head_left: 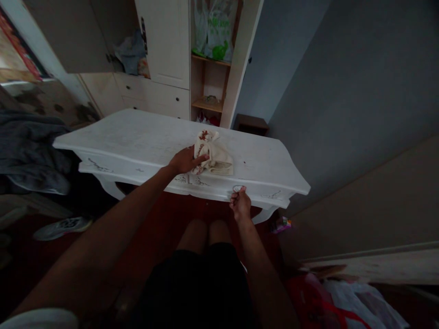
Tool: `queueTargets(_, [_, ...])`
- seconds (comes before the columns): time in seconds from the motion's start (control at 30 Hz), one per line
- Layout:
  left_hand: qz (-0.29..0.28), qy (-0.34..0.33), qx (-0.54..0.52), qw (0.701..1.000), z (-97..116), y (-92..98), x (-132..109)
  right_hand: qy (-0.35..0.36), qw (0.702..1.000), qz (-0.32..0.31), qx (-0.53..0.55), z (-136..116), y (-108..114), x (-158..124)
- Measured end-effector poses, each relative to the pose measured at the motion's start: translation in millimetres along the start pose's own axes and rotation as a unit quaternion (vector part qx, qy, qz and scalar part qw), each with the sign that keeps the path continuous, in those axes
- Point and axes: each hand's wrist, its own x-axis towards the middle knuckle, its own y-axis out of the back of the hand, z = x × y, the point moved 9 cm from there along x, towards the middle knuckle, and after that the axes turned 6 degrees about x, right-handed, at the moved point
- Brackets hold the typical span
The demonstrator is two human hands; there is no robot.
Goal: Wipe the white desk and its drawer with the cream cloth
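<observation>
A low white table (pixel 137 137) with carved edges stands in front of my knees. My left hand (pixel 187 160) rests on its top, fingers closed on a cream cloth (pixel 214 155) with red-brown print, bunched near the front edge. My right hand (pixel 240 203) is lower, at the table's front face, fingers pinched on a small ring-shaped drawer handle (pixel 238 188).
Behind the table stands a white wardrobe (pixel 164 45) with open shelves (pixel 209 105) holding plastic bags (pixel 214 29). Dark bedding (pixel 27 146) lies at left, a sneaker (pixel 63 227) on the floor. A grey wall (pixel 360 91) is at right, bags (pixel 343 301) at lower right.
</observation>
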Motion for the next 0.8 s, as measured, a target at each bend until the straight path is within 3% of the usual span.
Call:
queueTargets(0.13, [0.009, 0.047, -0.033, 0.998, -4, 1.1, -4, -0.073, 0.997, -0.017, -0.026, 8, 3, -1])
queueTargets(0.27, [0.108, 0.094, -0.043, 0.989, 15, 9.8, -26, -0.090, 0.995, -0.038, -0.036, 11, 6, -4])
queueTargets(0.43, [0.186, 0.121, -0.083, 0.972, 48, 1.3, -84, -0.077, 0.995, -0.062, -0.031, 29, 11, -21])
queueTargets(0.57, [0.207, 0.107, -0.092, 0.968, 50, -16.3, -141, -0.056, 0.995, -0.072, -0.050, 35, 26, -40])
queueTargets(0.67, [0.206, 0.138, -0.066, 0.966, 30, -32.6, -170, 0.040, 0.994, -0.066, -0.072, 1, 36, -48])
queueTargets(0.8, [0.222, 0.214, -0.043, 0.950, 4, -49.8, -176, 0.215, 0.972, -0.033, -0.093, -94, 36, -48])
